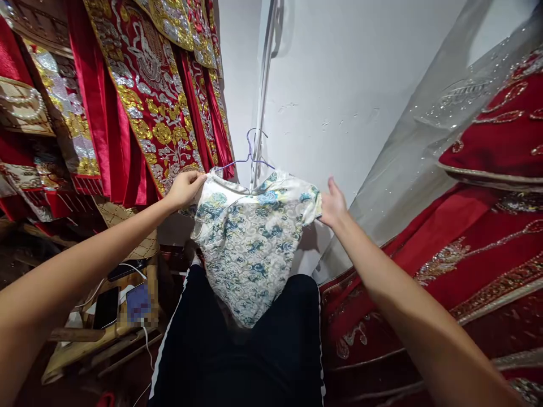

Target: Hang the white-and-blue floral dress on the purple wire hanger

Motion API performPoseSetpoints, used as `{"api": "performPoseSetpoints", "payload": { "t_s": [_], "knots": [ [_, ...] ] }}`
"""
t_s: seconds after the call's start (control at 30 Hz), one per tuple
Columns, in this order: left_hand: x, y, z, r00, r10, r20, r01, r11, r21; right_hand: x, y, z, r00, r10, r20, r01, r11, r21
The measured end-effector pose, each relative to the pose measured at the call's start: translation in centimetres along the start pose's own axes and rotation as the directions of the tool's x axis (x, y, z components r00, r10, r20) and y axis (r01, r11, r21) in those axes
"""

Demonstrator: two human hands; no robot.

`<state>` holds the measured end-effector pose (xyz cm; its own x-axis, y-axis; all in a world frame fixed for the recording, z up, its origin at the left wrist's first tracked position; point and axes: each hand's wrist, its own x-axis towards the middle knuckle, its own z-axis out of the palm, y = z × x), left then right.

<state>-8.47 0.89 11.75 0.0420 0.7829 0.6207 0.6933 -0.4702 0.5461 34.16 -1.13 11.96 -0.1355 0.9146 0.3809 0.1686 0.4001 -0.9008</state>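
A short-sleeved white shirt (250, 249) with a blue and green floral pattern hangs on a thin purple wire hanger (249, 152). Its lower part reaches down between my knees. My left hand (185, 189) is closed, pinching the fabric at the shoulder beside the neckline. At the opposite sleeve's cuff is my right hand (334, 204), its thumb raised and apart, its other fingers partly hidden at the sleeve edge. The sleeve is drawn out sideways to that hand. The hanger's hook stands up in front of a white vertical pole (262, 73).
Red garments with gold and silver embroidery (156, 96) hang at the left. Red beaded garments (487, 226) under a clear plastic cover (407, 130) fill the right side. A wooden stool (76, 353) at lower left carries a dark phone (107, 308) and white cables. Behind is a white wall (339, 68).
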Motion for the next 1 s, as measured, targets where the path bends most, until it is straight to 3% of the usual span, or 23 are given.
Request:
{"api": "performPoseSetpoints", "payload": {
  "t_s": [0.17,0.27,0.4,0.53,0.77,0.83,0.87,0.93,0.97,1.0],
  "knots": [
    [0.7,2.6,0.1,0.983,-0.019,-0.181,0.021,1.000,0.012,2.0,-2.6,-0.8,0.993,0.043,-0.106,-0.030,0.992,0.119],
    [2.3,5.0,-0.4,0.982,0.078,-0.172,-0.075,0.997,0.028,2.9,-3.9,-0.8,0.972,-0.016,-0.233,0.049,0.990,0.135],
    [3.4,6.7,-1.5,0.980,0.182,-0.074,-0.172,0.977,0.124,3.2,-4.7,0.4,0.973,-0.035,-0.227,0.064,0.991,0.121],
    [3.5,5.0,-1.8,0.988,0.067,0.143,-0.096,0.973,0.211,3.5,-5.2,3.3,0.985,-0.033,-0.168,0.060,0.985,0.161],
    [2.1,0.2,-0.5,0.967,-0.058,0.248,0.002,0.976,0.219,1.3,-5.9,6.9,0.993,0.055,0.106,-0.075,0.978,0.194],
    [1.1,0.0,0.3,0.932,-0.044,0.360,-0.022,0.984,0.177,0.0,-6.3,7.1,0.948,0.076,0.310,-0.123,0.983,0.136],
    [0.5,0.2,0.7,0.906,-0.030,0.423,-0.032,0.990,0.139,-0.6,-6.6,7.1,0.892,0.091,0.442,-0.142,0.986,0.084],
    [-0.7,0.7,1.8,0.860,0.035,0.510,-0.050,0.999,0.017,-1.6,-6.8,7.0,0.726,0.131,0.675,-0.159,0.987,-0.019],
    [-1.2,1.2,2.4,0.844,0.092,0.529,-0.068,0.996,-0.064,-1.9,-6.7,7.1,0.650,0.145,0.746,-0.151,0.987,-0.060],
    [-1.6,1.9,2.9,0.832,0.163,0.531,-0.095,0.984,-0.153,-2.1,-6.4,7.2,0.607,0.150,0.780,-0.122,0.988,-0.096]
  ]
}}
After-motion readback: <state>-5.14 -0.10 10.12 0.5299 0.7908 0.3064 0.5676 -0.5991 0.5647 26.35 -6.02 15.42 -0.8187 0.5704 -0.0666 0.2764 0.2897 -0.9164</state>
